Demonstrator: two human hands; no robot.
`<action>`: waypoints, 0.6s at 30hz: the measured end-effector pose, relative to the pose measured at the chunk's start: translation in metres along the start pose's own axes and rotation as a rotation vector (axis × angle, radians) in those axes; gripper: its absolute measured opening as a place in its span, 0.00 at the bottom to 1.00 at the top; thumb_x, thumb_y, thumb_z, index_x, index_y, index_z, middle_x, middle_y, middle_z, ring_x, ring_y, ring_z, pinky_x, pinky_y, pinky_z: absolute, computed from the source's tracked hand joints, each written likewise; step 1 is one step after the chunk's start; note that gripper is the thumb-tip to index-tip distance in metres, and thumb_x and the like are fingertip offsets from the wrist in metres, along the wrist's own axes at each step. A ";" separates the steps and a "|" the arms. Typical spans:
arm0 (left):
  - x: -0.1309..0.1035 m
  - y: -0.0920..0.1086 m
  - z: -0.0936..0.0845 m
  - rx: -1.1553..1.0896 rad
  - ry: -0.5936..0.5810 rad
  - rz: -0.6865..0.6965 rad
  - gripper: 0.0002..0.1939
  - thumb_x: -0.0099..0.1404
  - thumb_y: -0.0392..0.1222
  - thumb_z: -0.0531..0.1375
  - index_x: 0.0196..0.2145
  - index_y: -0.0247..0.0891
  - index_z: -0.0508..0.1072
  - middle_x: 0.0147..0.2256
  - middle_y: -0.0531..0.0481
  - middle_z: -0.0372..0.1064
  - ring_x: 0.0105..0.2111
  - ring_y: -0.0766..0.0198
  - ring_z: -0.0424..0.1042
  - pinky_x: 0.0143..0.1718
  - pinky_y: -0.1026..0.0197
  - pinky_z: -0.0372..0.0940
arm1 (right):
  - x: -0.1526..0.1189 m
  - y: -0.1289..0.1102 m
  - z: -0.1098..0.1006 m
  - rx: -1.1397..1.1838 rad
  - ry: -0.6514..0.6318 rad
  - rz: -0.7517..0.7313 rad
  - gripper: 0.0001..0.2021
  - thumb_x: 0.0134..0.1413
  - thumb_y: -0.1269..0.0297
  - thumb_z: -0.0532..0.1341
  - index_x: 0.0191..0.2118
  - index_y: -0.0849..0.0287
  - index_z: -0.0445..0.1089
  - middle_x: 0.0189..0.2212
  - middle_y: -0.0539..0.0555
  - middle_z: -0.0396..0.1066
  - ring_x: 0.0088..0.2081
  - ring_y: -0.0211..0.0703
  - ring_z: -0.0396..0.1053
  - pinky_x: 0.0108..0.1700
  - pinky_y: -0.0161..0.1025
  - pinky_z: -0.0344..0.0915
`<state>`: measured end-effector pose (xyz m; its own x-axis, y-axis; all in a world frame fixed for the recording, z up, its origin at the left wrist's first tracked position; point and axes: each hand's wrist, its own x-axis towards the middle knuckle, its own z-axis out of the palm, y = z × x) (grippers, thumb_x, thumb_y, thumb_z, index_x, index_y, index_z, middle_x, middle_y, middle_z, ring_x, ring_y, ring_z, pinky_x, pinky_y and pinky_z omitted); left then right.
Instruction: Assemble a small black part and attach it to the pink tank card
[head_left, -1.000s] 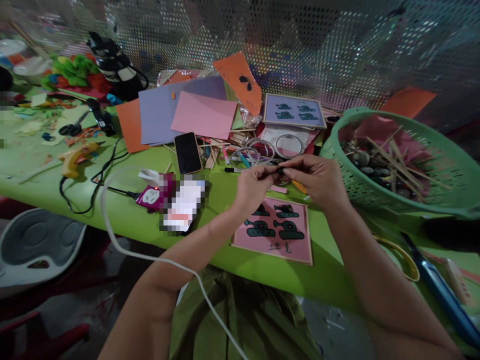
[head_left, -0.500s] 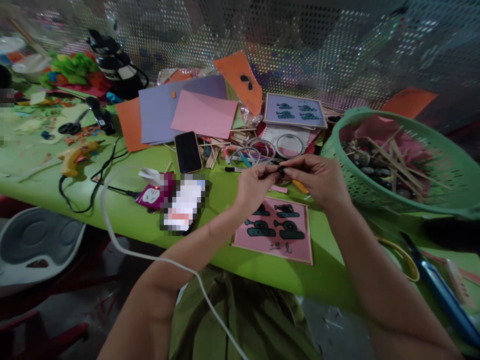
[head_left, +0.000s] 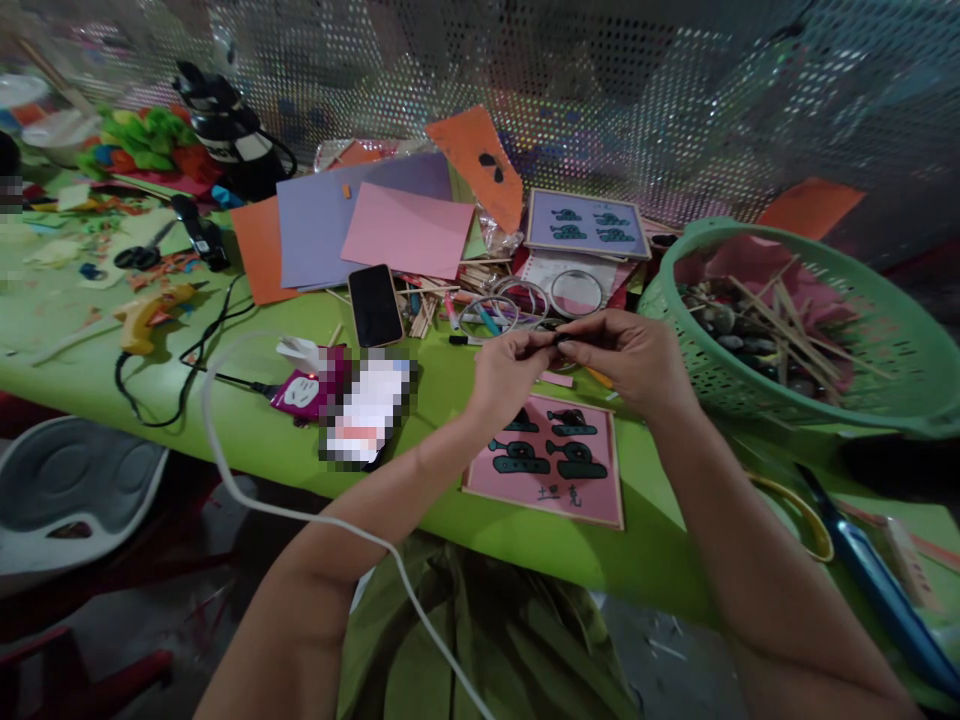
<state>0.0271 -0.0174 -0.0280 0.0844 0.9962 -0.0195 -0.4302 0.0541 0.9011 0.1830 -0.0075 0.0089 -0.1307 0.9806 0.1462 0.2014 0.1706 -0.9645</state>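
While hands (head_left: pixel 559 345) meet, basket (head_left: pixel 679 245) seemingly near

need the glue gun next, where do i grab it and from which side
Take the glue gun by its handle, the part nearest the table's front edge, coming from above with the left hand. It lies flat on its side, so the handle's sides are free. Its black cord trails off the handle end; lift clear of it.

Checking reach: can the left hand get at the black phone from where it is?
Probably yes. The phone lies face up on the green table, just left of the left hand, with nothing over it. But that hand and the right hand are pinching a small dark piece, so it must let go first.
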 end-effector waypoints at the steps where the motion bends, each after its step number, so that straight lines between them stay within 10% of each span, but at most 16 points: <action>1: 0.000 0.000 0.000 0.015 -0.003 0.008 0.04 0.56 0.35 0.70 0.32 0.38 0.83 0.30 0.53 0.80 0.31 0.67 0.76 0.43 0.59 0.75 | -0.001 -0.001 0.002 -0.013 0.018 -0.005 0.10 0.45 0.58 0.75 0.33 0.55 0.80 0.29 0.52 0.82 0.31 0.48 0.80 0.37 0.47 0.81; 18: 0.000 0.002 0.001 0.045 0.018 0.006 0.03 0.58 0.34 0.69 0.31 0.38 0.83 0.30 0.52 0.79 0.32 0.65 0.76 0.43 0.59 0.74 | -0.001 -0.003 0.003 -0.006 0.028 -0.015 0.07 0.46 0.63 0.72 0.34 0.55 0.81 0.29 0.51 0.82 0.31 0.46 0.80 0.38 0.45 0.81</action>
<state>0.0270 -0.0176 -0.0259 0.0651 0.9976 -0.0215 -0.3897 0.0452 0.9198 0.1795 -0.0095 0.0114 -0.1064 0.9803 0.1666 0.2056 0.1857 -0.9609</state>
